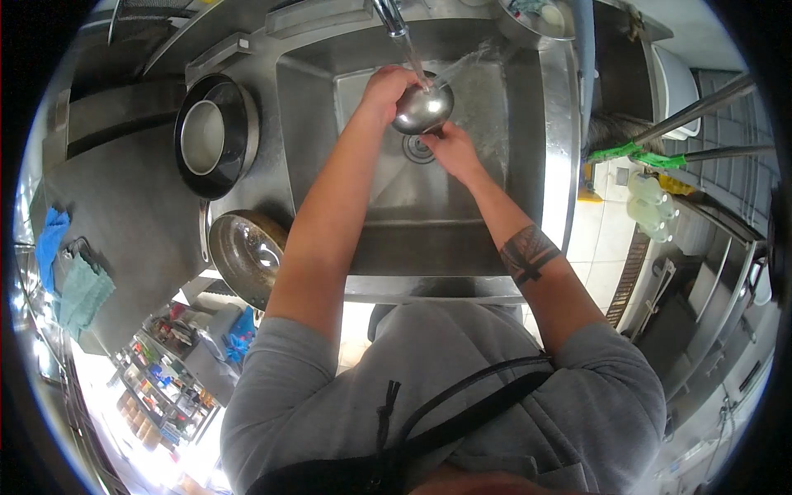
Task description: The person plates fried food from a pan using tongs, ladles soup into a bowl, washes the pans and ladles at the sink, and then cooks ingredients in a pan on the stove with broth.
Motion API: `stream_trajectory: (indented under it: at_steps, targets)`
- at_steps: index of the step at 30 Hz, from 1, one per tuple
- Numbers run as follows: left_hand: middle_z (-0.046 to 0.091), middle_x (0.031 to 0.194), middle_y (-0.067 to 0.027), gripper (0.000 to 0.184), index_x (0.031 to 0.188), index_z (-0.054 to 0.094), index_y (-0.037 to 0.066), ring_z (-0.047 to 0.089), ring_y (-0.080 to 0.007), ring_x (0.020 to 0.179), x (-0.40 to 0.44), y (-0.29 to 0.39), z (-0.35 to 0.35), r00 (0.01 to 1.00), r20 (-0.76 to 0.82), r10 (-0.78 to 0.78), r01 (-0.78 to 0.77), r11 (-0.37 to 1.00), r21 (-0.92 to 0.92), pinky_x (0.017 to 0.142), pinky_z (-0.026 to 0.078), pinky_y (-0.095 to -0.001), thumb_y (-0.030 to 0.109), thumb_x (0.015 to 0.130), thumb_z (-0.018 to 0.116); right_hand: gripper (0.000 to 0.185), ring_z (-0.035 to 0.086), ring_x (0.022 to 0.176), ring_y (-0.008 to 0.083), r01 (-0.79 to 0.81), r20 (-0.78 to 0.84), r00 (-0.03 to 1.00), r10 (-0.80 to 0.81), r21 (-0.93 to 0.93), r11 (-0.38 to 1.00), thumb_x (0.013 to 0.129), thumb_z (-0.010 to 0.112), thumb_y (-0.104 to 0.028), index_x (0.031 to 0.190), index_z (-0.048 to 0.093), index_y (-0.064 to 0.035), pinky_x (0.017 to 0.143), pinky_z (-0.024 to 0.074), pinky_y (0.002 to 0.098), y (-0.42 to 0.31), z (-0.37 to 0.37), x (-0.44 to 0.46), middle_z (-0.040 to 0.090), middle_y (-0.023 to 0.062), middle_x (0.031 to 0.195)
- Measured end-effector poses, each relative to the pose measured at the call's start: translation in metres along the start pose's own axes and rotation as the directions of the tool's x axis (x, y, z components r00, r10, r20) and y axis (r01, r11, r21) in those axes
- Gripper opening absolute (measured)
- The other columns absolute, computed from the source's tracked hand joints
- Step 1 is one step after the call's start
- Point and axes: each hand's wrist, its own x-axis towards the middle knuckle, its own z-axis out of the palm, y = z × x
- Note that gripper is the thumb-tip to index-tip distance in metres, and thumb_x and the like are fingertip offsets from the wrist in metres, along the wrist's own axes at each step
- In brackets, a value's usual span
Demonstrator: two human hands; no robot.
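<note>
A shiny metal bowl (424, 109) is held between my two hands over the sink (421, 247), its rounded outside facing up. My left hand (388, 92) grips its upper left rim. At its lower right edge, my right hand (451, 148) closes its fingers on the rim. Water runs from the faucet (391, 18) onto the bowl and splashes off to the upper right. The drain (419, 148) shows just below the bowl. Fingertips behind the metal are partly hidden.
Stacked pans with a pale bowl (202, 138) stand on the left counter, and another frying pan (247, 256) lies below them. A metal container (536, 21) sits at the sink's upper right corner. Cloths (85, 289) hang at far left.
</note>
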Motion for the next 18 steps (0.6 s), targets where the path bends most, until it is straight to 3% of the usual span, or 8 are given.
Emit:
stream_trajectory:
  at_steps: [2,4,6,10,12,13,15,18]
  targets:
    - [0.071,0.089,-0.0117,0.005,0.08,0.068,0.0,0.067,-0.0226,0.087,0.005,-0.003,0.004,0.999,-0.011,0.04,-0.04,0.999,0.017,0.077,0.055,-0.035,0.004,0.078,0.071,0.037,0.065,0.115,0.0322,0.011,0.003,1.0,-0.011,-0.003,1.0,0.09,0.068,-0.029,0.121,0.069,-0.0091,0.096,0.05,0.0398,0.001,0.001,0.0,0.07,0.0157,0.12]
    - [0.07,0.08,-0.0097,0.014,0.077,0.069,-0.002,0.067,-0.0216,0.08,0.008,-0.005,0.01,0.997,-0.019,0.076,-0.076,0.997,0.034,0.072,0.054,-0.0342,0.01,0.076,0.075,0.027,0.066,0.099,0.0185,0.084,-0.043,0.995,-0.087,-0.081,0.993,0.091,0.071,-0.017,0.114,0.07,-0.0031,0.092,0.0489,0.0323,-0.001,0.004,-0.004,0.074,0.0093,0.108]
    - [0.07,0.081,-0.0094,0.027,0.09,0.072,-0.001,0.066,-0.0208,0.082,0.009,-0.004,0.016,0.976,-0.176,0.131,-0.049,0.912,0.407,0.07,0.052,-0.0324,0.018,0.074,0.082,0.027,0.066,0.098,0.0182,0.055,-0.037,0.998,-0.059,-0.116,0.992,0.09,0.071,-0.017,0.113,0.07,-0.0029,0.09,0.0492,0.0324,-0.008,0.005,-0.009,0.073,0.0092,0.106]
    - [0.068,0.078,-0.0053,0.04,0.097,0.072,0.001,0.063,-0.0183,0.073,0.019,-0.017,0.004,0.953,-0.177,0.244,-0.146,0.886,0.44,0.065,0.05,-0.031,0.026,0.071,0.088,0.03,0.068,0.103,0.027,-0.094,0.029,0.995,0.093,0.05,0.994,0.086,0.072,-0.023,0.112,0.073,-0.0065,0.09,0.0509,0.0363,-0.011,0.003,-0.008,0.073,0.0138,0.106]
    - [0.066,0.077,-0.0017,0.045,0.1,0.07,0.001,0.06,-0.016,0.066,0.0,-0.004,-0.003,0.965,0.128,0.229,-0.259,0.912,0.319,0.059,0.048,-0.0306,0.028,0.07,0.09,0.03,0.069,0.102,0.0292,-0.058,0.048,0.997,0.053,0.111,0.992,0.085,0.073,-0.024,0.109,0.074,-0.007,0.089,0.0515,0.0373,0.0,0.004,-0.002,0.074,0.015,0.106]
    - [0.066,0.077,-0.0017,0.045,0.1,0.07,0.001,0.06,-0.016,0.066,-0.005,0.0,-0.005,0.965,0.129,0.227,-0.257,0.912,0.32,0.059,0.048,-0.0306,0.028,0.07,0.09,0.028,0.07,0.099,0.0283,0.024,0.043,0.999,-0.028,0.105,0.994,0.084,0.073,-0.024,0.106,0.075,-0.0061,0.088,0.0516,0.0371,0.002,0.005,-0.002,0.074,0.0145,0.104]
    - [0.067,0.078,0.0002,0.042,0.098,0.071,0.001,0.059,-0.0136,0.063,-0.013,0.007,-0.008,0.937,0.284,0.205,-0.323,0.819,0.475,0.058,0.047,-0.0297,0.028,0.072,0.09,0.028,0.07,0.095,0.0274,-0.005,0.047,0.999,-0.002,0.144,0.99,0.083,0.074,-0.023,0.105,0.075,-0.005,0.087,0.0517,0.0372,0.004,0.006,-0.002,0.074,0.0141,0.102]
    - [0.068,0.095,-0.0076,0.054,0.119,0.067,0.003,0.062,-0.0143,0.084,-0.008,0.01,-0.004,0.981,0.179,0.076,-0.168,0.792,0.587,0.07,0.048,-0.0296,0.032,0.077,0.086,0.031,0.069,0.088,0.0244,-0.035,0.082,0.996,0.02,0.182,0.983,0.082,0.076,-0.025,0.103,0.075,-0.0022,0.085,0.0515,0.0365,-0.001,0.007,-0.003,0.075,0.0129,0.096]
